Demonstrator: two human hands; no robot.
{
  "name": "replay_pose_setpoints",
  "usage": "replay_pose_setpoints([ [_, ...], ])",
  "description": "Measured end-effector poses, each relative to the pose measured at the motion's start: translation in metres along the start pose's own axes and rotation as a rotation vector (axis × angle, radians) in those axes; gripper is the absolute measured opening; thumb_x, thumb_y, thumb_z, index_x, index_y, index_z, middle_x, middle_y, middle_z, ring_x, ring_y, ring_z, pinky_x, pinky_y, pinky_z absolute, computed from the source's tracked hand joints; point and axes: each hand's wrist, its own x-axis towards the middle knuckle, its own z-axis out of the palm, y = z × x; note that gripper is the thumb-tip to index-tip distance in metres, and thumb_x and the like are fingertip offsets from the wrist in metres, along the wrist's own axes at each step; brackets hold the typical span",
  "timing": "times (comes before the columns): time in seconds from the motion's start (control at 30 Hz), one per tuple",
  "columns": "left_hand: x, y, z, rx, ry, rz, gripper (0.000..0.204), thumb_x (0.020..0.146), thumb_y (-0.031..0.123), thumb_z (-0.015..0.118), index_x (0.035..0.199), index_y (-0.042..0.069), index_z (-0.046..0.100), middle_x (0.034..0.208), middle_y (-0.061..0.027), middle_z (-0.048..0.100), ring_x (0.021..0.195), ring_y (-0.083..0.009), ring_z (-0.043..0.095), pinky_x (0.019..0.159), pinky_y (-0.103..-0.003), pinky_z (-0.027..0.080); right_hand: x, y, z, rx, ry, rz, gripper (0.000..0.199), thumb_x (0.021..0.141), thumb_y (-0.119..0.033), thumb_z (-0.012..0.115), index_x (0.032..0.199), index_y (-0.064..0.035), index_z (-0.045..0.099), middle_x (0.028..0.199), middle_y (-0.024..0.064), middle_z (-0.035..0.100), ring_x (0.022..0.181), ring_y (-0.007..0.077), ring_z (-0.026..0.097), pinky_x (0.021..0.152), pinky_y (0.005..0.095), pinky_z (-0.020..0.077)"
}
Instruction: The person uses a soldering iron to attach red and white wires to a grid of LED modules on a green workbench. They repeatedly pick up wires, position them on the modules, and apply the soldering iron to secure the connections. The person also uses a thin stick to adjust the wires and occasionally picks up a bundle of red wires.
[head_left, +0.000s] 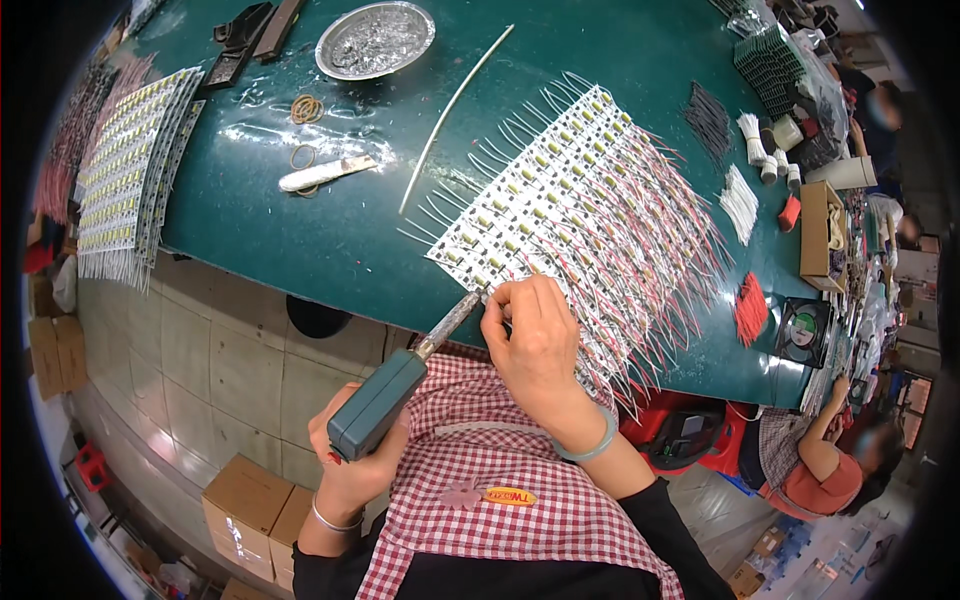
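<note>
My left hand [365, 445] is wrapped round the green handle of a soldering iron [378, 403], whose metal barrel points up and to the right. Its tip meets the near corner of a white circuit board panel [540, 180] at the table's front edge. Close beside that tip, my right hand [535, 335] has thumb and fingers pinched together over the panel's edge. Whatever lies between those fingers is too small to make out. Rows of yellow-green parts cover the panel. White wires stick out along its far left side, and many red and white wires spread over its right side.
A metal bowl [376, 42] of silvery scraps, a pale thin tube [455, 120] and a white-wrapped stick [328, 174] lie on the green table [270, 235]. More panels [135, 170] hang over the left edge. Red wires [750, 310] and a fan [803, 332] are at right; co-workers sit beyond.
</note>
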Motion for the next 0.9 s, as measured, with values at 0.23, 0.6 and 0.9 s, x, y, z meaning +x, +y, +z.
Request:
replay_pose_setpoints([
  [0.23,0.001,0.000,-0.002,0.052,-0.008,0.035,0.017,0.071,-0.004,0.073,0.088,-0.006,0.067,0.079,-0.0110,0.064,0.060,-0.0189,0.062,0.054,-0.028,0.047,0.000,-0.003,0.003,0.019,0.032,0.030,0.021,0.072,0.007,0.071,0.081,-0.0028,0.055,0.076,0.0097,0.054,0.069,0.0271,0.056,0.059,0.0395,0.0446],
  [0.6,-0.007,0.001,-0.006,-0.026,0.035,-0.145,0.022,0.072,-0.001,0.075,0.092,-0.007,0.069,0.081,-0.0113,0.066,0.065,-0.0168,0.064,0.057,-0.027,0.050,-0.002,0.001,0.004,-0.002,0.038,-0.012,0.022,0.072,0.004,0.071,0.084,-0.0028,0.054,0.077,0.0113,0.052,0.071,0.0296,0.055,0.057,0.0401,0.0448],
  [0.9,0.057,0.003,-0.023,-0.483,0.433,-0.187,0.031,0.078,-0.004,0.073,0.107,-0.004,0.064,0.087,-0.0080,0.066,0.055,-0.0092,0.056,0.046,-0.023,0.042,0.000,-0.001,-0.002,0.026,-0.025,0.054,0.015,0.079,-0.001,0.068,0.084,-0.0055,0.054,0.080,0.0125,0.053,0.075,0.0319,0.056,0.062,0.0427,0.0459],
])
